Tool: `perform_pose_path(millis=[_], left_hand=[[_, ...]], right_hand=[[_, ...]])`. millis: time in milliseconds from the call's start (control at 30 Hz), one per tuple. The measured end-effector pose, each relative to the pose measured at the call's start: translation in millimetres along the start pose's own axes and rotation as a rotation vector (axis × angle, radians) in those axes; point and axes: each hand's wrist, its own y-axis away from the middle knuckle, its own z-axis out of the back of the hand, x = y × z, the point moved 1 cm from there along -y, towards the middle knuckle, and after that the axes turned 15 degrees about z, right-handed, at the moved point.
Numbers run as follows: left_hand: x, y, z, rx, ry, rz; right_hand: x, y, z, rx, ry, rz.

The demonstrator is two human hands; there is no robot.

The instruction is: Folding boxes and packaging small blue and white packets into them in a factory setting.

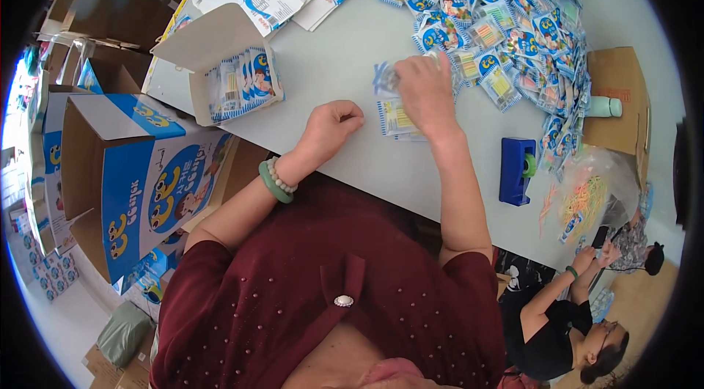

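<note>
Blue-and-yellow flat sachets (397,118) lie stacked on the grey desk (330,66) under the right hand (424,90), whose fingers pinch another sachet (384,78), blurred. Left hand (331,127) rests nearby, fingers curled closed and seemingly empty. Beyond lies a large sachet pile (506,15).

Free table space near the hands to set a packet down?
Bare table lies between the open white carton, the left hand and the right hand. Also bare near the blue tape dispenser. The packet pile crowds the far right.

Maroon studded top; green bangle (273,185), pearl bracelet (281,175).
</note>
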Motion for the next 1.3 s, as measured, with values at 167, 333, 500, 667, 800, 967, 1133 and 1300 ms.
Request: perform_pose_path(millis=[167, 333, 500, 667, 800, 967, 1133, 1300], left_hand=[[-5.8, 3.9, -10.7, 0.14, 0.422, 0.079], [-18.9, 2.0, -17.4, 0.409, 0.923, 0.149], [-7.3, 1.4, -1.7, 0.331, 1.032, 0.378], [2.1, -2.4, -0.3, 0.539, 1.051, 0.35], [12.5, -7.6, -2.5, 0.535, 0.957, 0.354], [6.0, -0.2, -4.0, 0.544, 0.908, 0.347], [-4.0, 1.4, -1.2, 0.536, 0.914, 0.327], [-0.3, 1.8, 3.8, 0.49, 0.964, 0.347]], right_hand=[[13.8, 9.6, 23.9, -0.717, -0.989, -0.837], [54.5, 20.2, -21.1, -0.492, -0.902, -0.541], [51.5, 32.6, 3.6, -0.094, 0.133, -0.312], [46.6, 43.3, -1.8, -0.036, 0.095, -0.218], [24.1, 25.3, 28.2, 0.268, -0.466, -0.597], [-49.8, 9.2, 13.0, 0.132, -0.187, -0.256], [-74.6, -2.1, 10.9, 0.356, -0.064, -0.168], [-54.3, 2.9, 36.0, 0.147, 0.173, 0.113]])
